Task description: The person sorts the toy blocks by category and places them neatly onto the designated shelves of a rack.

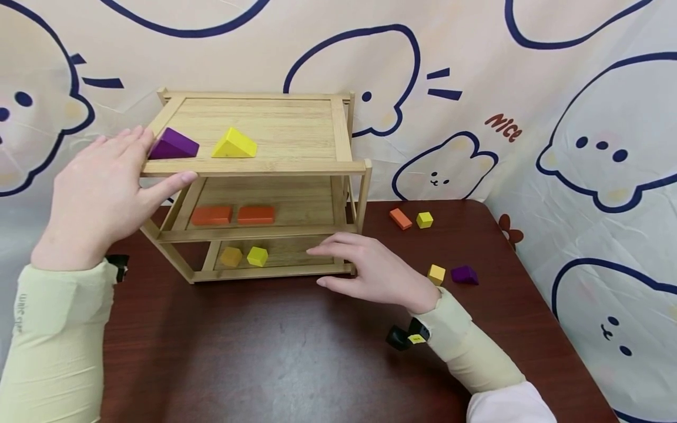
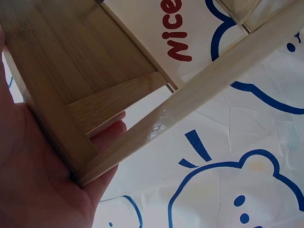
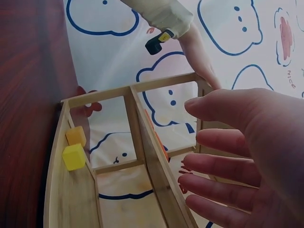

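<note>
A three-tier wooden shelf (image 1: 259, 167) stands on the dark table. My left hand (image 1: 100, 188) rests against its top left corner, thumb stretched along the front edge; the left wrist view shows the palm (image 2: 38, 175) touching the corner. Beside that hand, a purple wedge block (image 1: 174, 144) and a yellow wedge block (image 1: 234, 144) sit on the top tier. Two orange rectangular blocks (image 1: 256, 215) lie on the middle tier. On the bottom tier are an orange-yellow cube (image 1: 231, 257) and a yellow cube (image 1: 257, 257). My right hand (image 1: 370, 267), holding nothing, is before the shelf's lower right side, fingers loosely extended.
Right of the shelf on the table (image 1: 254, 352) lie an orange rectangular block (image 1: 400, 219), a yellow cube (image 1: 425, 220), an orange-yellow cube (image 1: 436, 274) near my right wrist, and a purple block (image 1: 465, 275). Cartoon-printed cloth (image 1: 476, 35) hangs behind and to the right.
</note>
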A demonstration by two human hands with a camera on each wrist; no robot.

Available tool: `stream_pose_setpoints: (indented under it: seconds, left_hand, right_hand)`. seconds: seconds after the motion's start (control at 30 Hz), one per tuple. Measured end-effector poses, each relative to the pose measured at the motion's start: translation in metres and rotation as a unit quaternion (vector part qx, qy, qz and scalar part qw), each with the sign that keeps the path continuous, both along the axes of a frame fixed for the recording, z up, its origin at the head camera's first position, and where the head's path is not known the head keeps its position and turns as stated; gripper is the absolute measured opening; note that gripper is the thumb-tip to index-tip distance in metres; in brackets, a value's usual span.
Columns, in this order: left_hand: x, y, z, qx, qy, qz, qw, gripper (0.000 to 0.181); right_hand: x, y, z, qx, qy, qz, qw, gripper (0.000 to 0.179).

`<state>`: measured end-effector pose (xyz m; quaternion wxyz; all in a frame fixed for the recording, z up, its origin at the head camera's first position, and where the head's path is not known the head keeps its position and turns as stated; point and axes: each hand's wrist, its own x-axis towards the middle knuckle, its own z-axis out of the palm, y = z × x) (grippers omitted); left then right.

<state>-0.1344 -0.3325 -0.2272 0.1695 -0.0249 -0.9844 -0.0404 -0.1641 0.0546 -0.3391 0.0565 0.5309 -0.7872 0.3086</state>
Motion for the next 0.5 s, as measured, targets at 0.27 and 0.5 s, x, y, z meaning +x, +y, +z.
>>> stream_pose_setpoints:
  seconds: [0.27, 0.5]
  left_hand:
    - [-0.001, 0.000, 0.000, -0.001, -0.001, 0.001, 1.0000, 0.098]
    - [0.000, 0.000, 0.000, -0.001, 0.002, -0.001, 1.0000, 0.098]
  right_hand:
    - [0.000, 0.017, 0.000, -0.004, -0.023, -0.024, 0.9994, 0.044]
    - [-0.001, 0.028, -0.001, -0.018, -0.032, -0.039, 0.9986, 0.044]
